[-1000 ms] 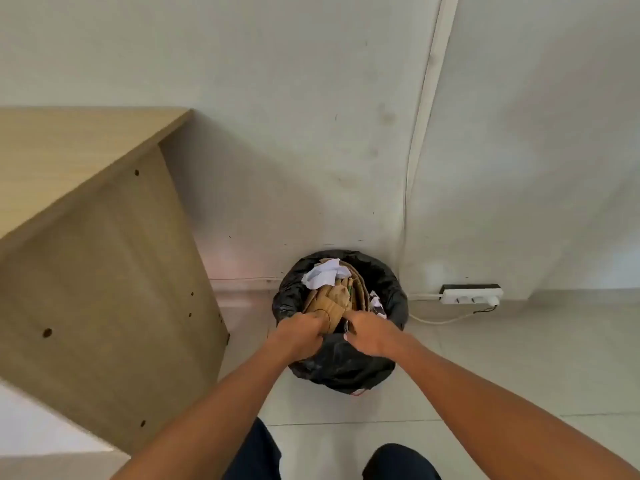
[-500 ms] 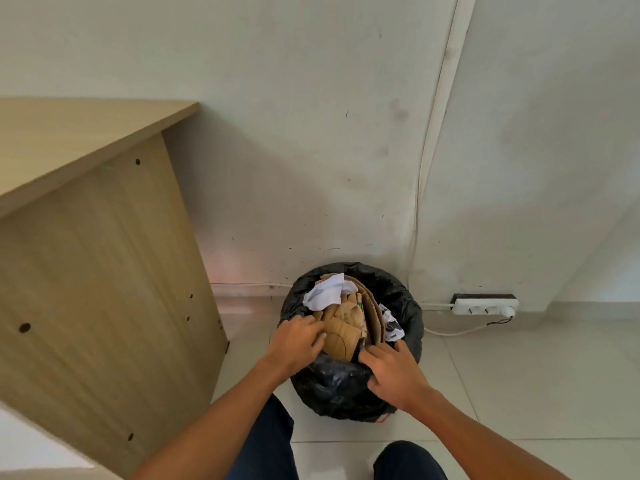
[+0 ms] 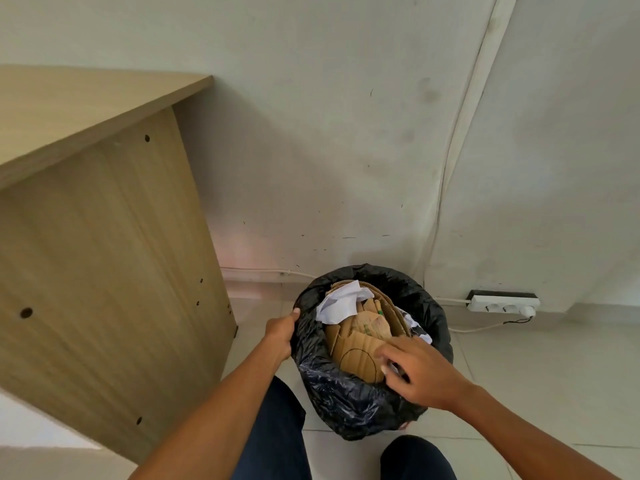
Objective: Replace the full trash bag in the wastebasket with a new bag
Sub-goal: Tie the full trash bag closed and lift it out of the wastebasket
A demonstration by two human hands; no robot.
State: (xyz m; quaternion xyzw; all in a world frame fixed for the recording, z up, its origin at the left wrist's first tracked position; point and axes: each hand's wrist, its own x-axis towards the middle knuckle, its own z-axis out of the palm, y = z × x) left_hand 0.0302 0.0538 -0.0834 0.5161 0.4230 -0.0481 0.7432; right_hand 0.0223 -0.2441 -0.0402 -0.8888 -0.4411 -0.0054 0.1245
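Left hand (image 3: 278, 336) slid to grip bag (image 3: 346, 393) rim; right hand (image 3: 420, 374) half-curled, floor (image 3: 536, 375) tiled

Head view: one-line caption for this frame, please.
Left hand grips the black trash bag rim; right hand reaches over cardboard inside.

The black trash bag (image 3: 349, 393) wraps the wastebasket completely, so the basket's own wall cannot be seen. Inside the bag, the cardboard (image 3: 356, 351) and crumpled paper (image 3: 337, 303) hide whatever lies deeper. At the bag's near rim, the right hand (image 3: 420, 374) is motion-blurred at its fingertips, so its grip cannot be told. Left of the bag, the wooden desk (image 3: 104, 254) is cut off by the picture's edge.
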